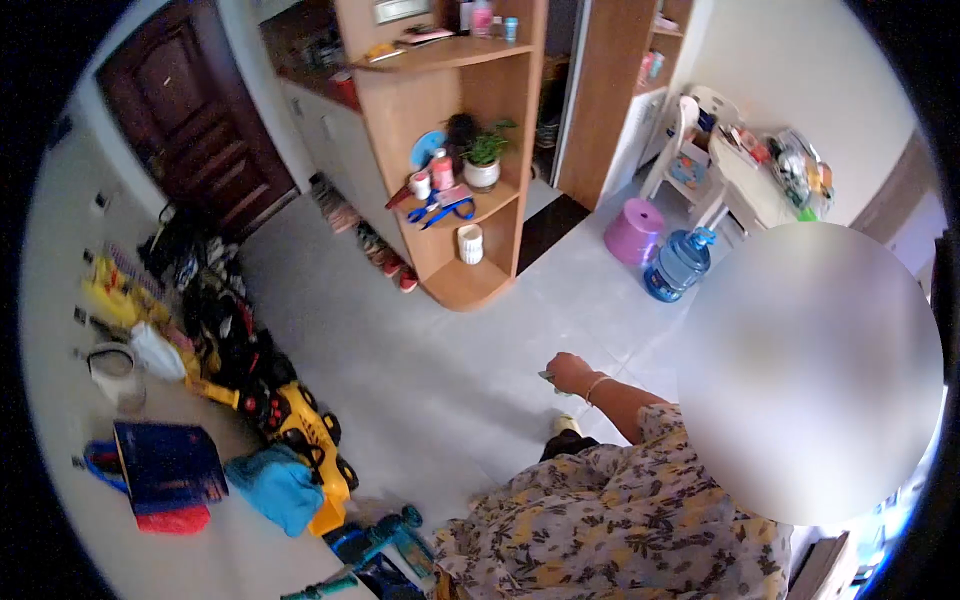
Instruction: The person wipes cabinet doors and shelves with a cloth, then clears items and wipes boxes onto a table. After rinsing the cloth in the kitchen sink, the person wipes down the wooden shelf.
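My right hand [570, 373] is closed around a small thin object [547, 377], whose end sticks out at the left of the fingers; it is too small to identify. The forearm has a light bracelet [594, 388] at the wrist and comes out of a patterned short sleeve. Below it are the floral shirt [620, 510] and a light shoe [565, 424] on the grey floor. My left hand is not in view. A large blurred oval covers the area to the right of the arm.
A wooden corner shelf [467, 290] holds a potted plant [483, 165] and scissors. Right of it are a purple stool [634, 232], a blue water bottle [678, 265] and a cluttered white table [752, 180]. At left are a yellow toy vehicle [308, 425], bags and a dark door [190, 110].
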Available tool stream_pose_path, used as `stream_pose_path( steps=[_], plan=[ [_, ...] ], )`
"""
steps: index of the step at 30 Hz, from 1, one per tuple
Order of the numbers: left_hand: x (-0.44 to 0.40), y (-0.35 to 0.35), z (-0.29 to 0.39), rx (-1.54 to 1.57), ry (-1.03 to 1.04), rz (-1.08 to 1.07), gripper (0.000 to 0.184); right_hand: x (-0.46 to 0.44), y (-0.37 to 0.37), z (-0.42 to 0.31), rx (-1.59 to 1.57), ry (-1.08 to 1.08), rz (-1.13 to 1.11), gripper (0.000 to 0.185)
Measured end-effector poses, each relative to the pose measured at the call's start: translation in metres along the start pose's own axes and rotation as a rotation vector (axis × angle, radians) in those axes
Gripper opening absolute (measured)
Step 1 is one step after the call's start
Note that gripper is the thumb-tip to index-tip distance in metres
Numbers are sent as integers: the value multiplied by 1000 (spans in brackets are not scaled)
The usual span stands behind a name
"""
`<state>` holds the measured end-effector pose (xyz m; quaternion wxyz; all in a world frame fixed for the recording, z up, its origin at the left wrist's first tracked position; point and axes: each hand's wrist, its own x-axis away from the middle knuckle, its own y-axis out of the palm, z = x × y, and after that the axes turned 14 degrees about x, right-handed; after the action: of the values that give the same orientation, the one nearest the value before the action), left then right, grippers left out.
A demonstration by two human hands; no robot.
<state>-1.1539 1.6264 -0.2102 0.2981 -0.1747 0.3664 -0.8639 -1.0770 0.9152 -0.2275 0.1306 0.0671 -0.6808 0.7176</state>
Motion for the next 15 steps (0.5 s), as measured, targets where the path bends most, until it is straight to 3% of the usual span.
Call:
stream_pose_path(
  steps=[2, 6, 7, 8, 9, 10, 12, 15],
  plan=[
    [15, 52, 49, -77, 80, -219, 56, 13, -6, 17, -270, 201, 83, 18],
    [83, 179, 171, -184, 284, -637, 57, 17, 2, 89, -480, 142, 374, 29],
    [106, 213, 205, -195, 348, -739, 57, 10, 8, 106, -753, 318, 266, 33],
    [131, 244, 244, -188, 437, -848, 58, 12, 1, 118, -733, 274, 342, 35],
    [163, 273, 284, -182, 534, -954, 58, 16, -27, 137, -850, 303, 43, 37],
    [194, 299, 324, -161, 646, -1051, 58, 18, -25, 147, -1020, 216, 154, 38],
    [261, 338, 412, -59, 914, -1221, 59, 17, -32, 169, -1298, 42, 162, 43],
    [356, 360, 542, 189, 1260, -1143, 45, 33, -97, 206, -1428, -166, 150, 42]
  ],
)
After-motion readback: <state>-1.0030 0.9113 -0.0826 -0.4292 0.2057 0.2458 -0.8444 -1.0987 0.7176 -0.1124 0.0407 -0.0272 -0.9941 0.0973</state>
